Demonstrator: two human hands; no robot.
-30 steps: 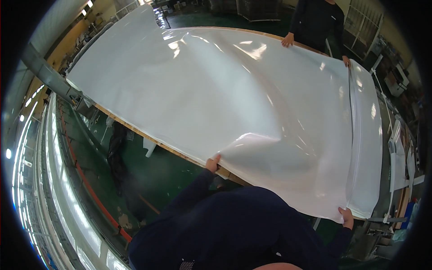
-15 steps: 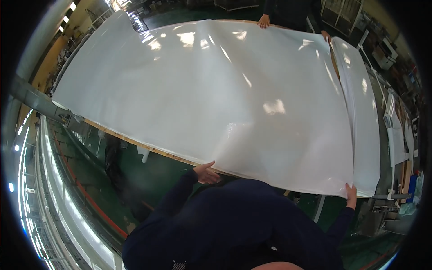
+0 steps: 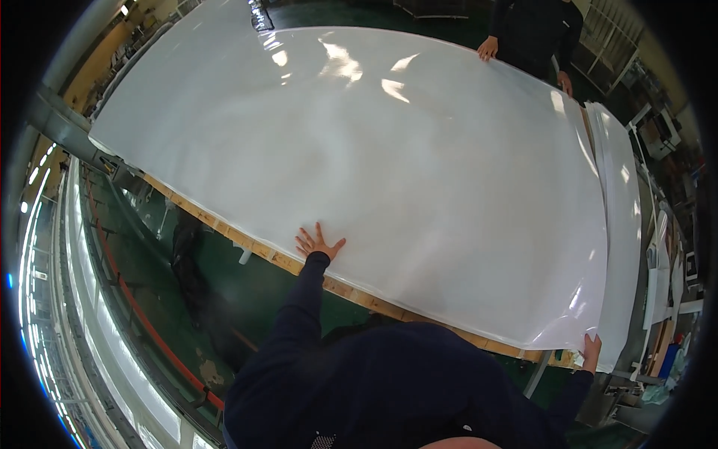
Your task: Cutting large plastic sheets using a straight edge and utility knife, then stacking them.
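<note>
A large glossy white sheet [image 3: 419,179] is spread over a wooden-edged table in front of me. My left hand [image 3: 320,241] lies flat on the sheet near its close edge, fingers spread. At the near right corner my right hand [image 3: 591,352] is closed on the sheet's edge, the thumb side showing and the other fingers partly hidden. A second white strip [image 3: 617,187] lies along the right end, split from the main sheet by a narrow gap that widens toward the far side.
Across the table a person in dark clothes [image 3: 535,34] stands with a hand [image 3: 488,49] on the sheet's far edge and another near the gap. A wooden edge [image 3: 277,258] runs along the near side. A metal roller [image 3: 63,123] is at the left, an orange rail [image 3: 149,322] below it.
My left hand has moved from below the near edge up onto the sheet. The ridge across the sheet has flattened, and more of the wooden edge shows. My right hand remains at the corner.
</note>
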